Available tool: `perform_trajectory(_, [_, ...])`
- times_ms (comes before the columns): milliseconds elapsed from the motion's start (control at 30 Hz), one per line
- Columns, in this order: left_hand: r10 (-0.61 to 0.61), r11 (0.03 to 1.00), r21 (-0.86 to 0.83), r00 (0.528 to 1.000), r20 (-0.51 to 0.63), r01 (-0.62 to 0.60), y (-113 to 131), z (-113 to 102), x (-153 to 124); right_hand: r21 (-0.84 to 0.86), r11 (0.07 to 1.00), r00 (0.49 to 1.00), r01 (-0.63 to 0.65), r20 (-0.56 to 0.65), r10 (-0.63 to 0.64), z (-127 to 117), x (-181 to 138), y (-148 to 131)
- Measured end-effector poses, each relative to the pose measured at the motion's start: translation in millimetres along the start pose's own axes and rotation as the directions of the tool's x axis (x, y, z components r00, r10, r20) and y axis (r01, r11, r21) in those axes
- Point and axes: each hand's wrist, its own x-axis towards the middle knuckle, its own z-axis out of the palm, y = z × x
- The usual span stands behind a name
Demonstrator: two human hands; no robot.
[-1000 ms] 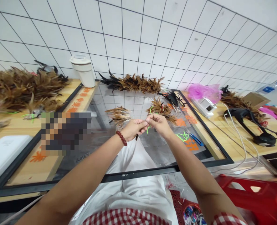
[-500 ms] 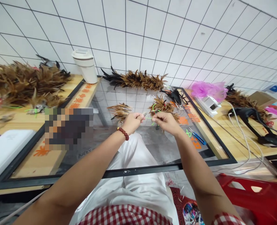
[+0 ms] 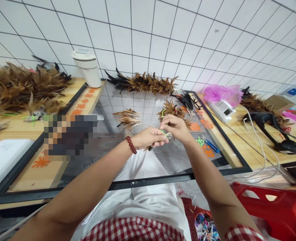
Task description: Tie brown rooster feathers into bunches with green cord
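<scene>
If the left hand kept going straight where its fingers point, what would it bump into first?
Probably the bare right hand, curled just beyond the bare left hand and the thin neon-green cord. Depth is unclear, so it might pass underneath.

Pale wood with a smooth, faintly glossy grain forms the desk; its inset panel is shiny, reflective glass inside a smooth black frame. Along the back edge lie dry-looking, ruffled feathers, the dark ones glossier. The cup near the back-left corner looks like smooth plastic; near the back-right corner, the pink bag is thin, crinkled, translucent film. The green cord is too small to tell its fibre. Glossy red plastic makes the stool beyond the front-right edge.
</scene>
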Motion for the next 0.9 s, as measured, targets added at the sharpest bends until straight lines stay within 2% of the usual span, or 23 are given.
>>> perform_trajectory(67, [0.049, 0.995, -0.088, 0.998, -0.046, -0.052, 1, 0, 2, -0.048, 0.999, 1.000, -0.022, -0.017, 0.021, 0, 0, 3])
perform_trajectory(167, [0.131, 0.983, -0.087, 0.955, -0.266, -0.160, 2, -5, 7, -0.207, 0.978, 1.000, -0.013, -0.018, 0.009, 0, -1, 3])
perform_trajectory(233, [0.188, 0.982, 0.073, 0.882, -0.432, -0.173, 0, -10, 11, -0.246, 0.969, 0.999, 0.032, 0.035, -0.024, 1, -2, 0])
perform_trajectory(300, [0.310, 0.921, 0.370, 0.809, -0.500, -0.125, -3, -13, 12, -0.241, 0.966, 0.993, 0.098, 0.088, -0.079, 4, -2, -5])
perform_trajectory(333, [0.386, 0.845, 0.526, 0.790, -0.477, -0.095, -4, -12, 11, -0.243, 0.962, 0.990, 0.126, 0.096, -0.106, 5, -3, -7])
perform_trajectory(400, [0.500, 0.658, 0.749, 0.790, -0.354, -0.081, -4, -9, 8, -0.264, 0.954, 0.989, 0.145, 0.072, -0.130, 6, -3, -10])
perform_trajectory(467, [0.540, 0.535, 0.834, 0.813, -0.219, -0.131, -3, -4, 4, -0.273, 0.955, 0.993, 0.116, 0.031, -0.112, 6, -3, -12])
perform_trajectory(500, [0.534, 0.517, 0.843, 0.826, -0.181, -0.150, -3, -1, 2, -0.260, 0.961, 0.995, 0.097, 0.020, -0.095, 6, -3, -12])
perform_trajectory(533, [0.520, 0.531, 0.831, 0.838, -0.165, -0.166, -2, 0, 1, -0.236, 0.969, 0.997, 0.077, 0.014, -0.075, 5, -3, -12])
perform_trajectory(600, [0.477, 0.647, 0.737, 0.858, -0.189, -0.197, -2, 2, 1, -0.173, 0.984, 0.999, 0.034, -0.028, -0.039, 4, -3, -12])
perform_trajectory(667, [0.415, 0.817, 0.525, 0.876, -0.244, -0.241, -2, 1, 3, -0.115, 0.993, 0.990, -0.015, -0.143, -0.002, 3, -2, -11])
perform_trajectory(733, [0.338, 0.931, 0.250, 0.888, -0.311, -0.267, -3, -1, 7, -0.059, 0.996, 0.964, -0.071, -0.261, 0.054, 4, -2, -9])
perform_trajectory(800, [0.261, 0.962, 0.025, 0.891, -0.370, -0.272, -3, -3, 9, 0.002, 0.993, 0.955, -0.118, -0.275, 0.114, 4, -2, -6])
perform_trajectory(900, [0.224, 0.940, -0.143, 0.874, -0.432, -0.311, -2, -5, 11, 0.083, 0.982, 0.973, -0.170, -0.143, 0.181, 8, -1, -2])
